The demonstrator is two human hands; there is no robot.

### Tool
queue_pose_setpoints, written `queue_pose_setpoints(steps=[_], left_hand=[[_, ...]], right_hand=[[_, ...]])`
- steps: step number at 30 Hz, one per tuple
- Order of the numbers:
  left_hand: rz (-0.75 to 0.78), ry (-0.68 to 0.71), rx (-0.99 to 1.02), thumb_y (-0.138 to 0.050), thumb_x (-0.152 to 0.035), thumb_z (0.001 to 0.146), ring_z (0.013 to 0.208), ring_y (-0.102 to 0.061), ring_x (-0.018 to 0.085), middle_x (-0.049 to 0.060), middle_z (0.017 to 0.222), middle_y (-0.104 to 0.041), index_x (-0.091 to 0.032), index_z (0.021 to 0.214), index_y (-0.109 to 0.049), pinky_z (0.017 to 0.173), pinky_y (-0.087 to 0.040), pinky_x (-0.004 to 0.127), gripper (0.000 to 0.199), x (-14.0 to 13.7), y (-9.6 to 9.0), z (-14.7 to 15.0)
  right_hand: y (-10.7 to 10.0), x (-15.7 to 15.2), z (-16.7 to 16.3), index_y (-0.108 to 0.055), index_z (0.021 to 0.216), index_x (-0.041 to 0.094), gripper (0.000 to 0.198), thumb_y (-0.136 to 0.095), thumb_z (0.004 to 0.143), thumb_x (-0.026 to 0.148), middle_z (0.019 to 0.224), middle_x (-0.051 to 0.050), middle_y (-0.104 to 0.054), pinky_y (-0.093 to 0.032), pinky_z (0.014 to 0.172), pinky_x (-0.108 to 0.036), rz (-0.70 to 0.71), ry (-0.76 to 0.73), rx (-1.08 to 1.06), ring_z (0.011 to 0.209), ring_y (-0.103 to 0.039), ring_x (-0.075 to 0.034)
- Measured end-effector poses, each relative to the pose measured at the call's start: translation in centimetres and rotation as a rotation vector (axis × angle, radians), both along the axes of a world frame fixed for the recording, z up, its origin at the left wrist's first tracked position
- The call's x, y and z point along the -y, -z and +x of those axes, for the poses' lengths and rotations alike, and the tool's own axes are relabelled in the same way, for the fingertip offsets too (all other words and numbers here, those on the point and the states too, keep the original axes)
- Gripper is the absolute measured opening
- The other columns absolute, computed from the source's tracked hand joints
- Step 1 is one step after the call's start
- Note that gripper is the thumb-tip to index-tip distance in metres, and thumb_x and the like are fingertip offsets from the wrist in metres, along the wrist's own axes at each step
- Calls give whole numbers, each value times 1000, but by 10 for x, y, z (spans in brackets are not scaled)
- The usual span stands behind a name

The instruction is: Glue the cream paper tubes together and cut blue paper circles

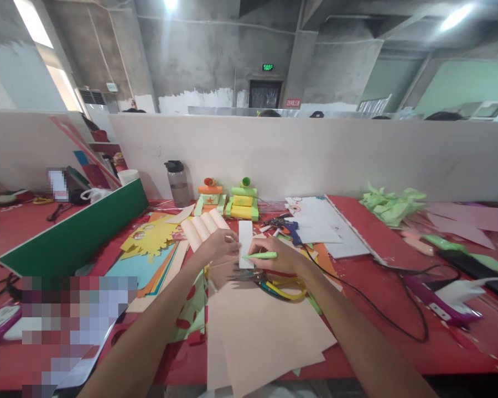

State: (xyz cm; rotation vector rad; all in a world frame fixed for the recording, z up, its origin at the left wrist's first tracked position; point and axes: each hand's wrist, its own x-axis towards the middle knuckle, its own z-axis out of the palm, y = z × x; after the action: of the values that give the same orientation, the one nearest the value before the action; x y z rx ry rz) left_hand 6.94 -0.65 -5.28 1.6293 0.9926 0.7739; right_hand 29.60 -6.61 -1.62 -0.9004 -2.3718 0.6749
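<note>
My left hand [219,246] presses down on the left edge of a white paper strip [245,235], right beside a row of beige paper rolls [201,226]. My right hand [276,257] grips a green pen [260,255] whose tip points left onto the strip's lower part. Beneath both hands lie large beige paper sheets [259,337] and scissors with yellow handles [274,284].
On the red table [398,331]: a blue glue gun [290,228] with a black cable [382,315], two paper tank models [228,202], a water bottle [177,182], yellow cut-outs [149,237], a green board [78,232], green paper scraps [392,204], pink sheets [468,218]. A white partition [315,155] stands behind.
</note>
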Motion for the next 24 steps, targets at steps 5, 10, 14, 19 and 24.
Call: queue_pose_setpoints(steps=[5,10,14,19,24], left_hand=[[-35,-1,21,-87,-44,61,62,-66,17,3,65,-69,-16,73,-62,64,-54,28,39,2,-4,1],[-21,5,22,-86,-47,61,60,-66,16,3,63,-69,-15,73,-62,64,-54,29,42,4,-6,0],[-5,9,7,-85,-50,63,64,-68,18,5,66,-70,-15,75,-63,65,-55,30,43,3,-4,0],[25,24,20,-83,-51,65,64,-68,18,5,69,-71,-16,77,-63,65,-54,29,43,0,2,-1],[39,28,4,-83,-50,67,64,-68,17,4,70,-71,-16,77,-63,65,-54,29,41,0,2,-2]], right_hand=[[0,0,0,-68,88,19,5,-67,84,17,85,0,-70,-43,67,-23,-17,-32,28,74,-61,-14],[-1,1,0,-66,91,19,5,-65,89,24,81,1,-70,-42,64,-23,-27,30,3,71,-61,-14],[0,0,2,-68,90,19,5,-67,86,22,84,0,-71,-43,67,-23,-27,-18,12,75,-62,-15],[3,-3,6,-69,95,20,10,-66,89,27,89,-1,-73,-45,67,-24,-62,31,-70,75,-63,-15],[5,-6,8,-71,94,20,11,-66,89,28,89,-2,-73,-46,70,-25,-24,-6,-58,77,-65,-16]])
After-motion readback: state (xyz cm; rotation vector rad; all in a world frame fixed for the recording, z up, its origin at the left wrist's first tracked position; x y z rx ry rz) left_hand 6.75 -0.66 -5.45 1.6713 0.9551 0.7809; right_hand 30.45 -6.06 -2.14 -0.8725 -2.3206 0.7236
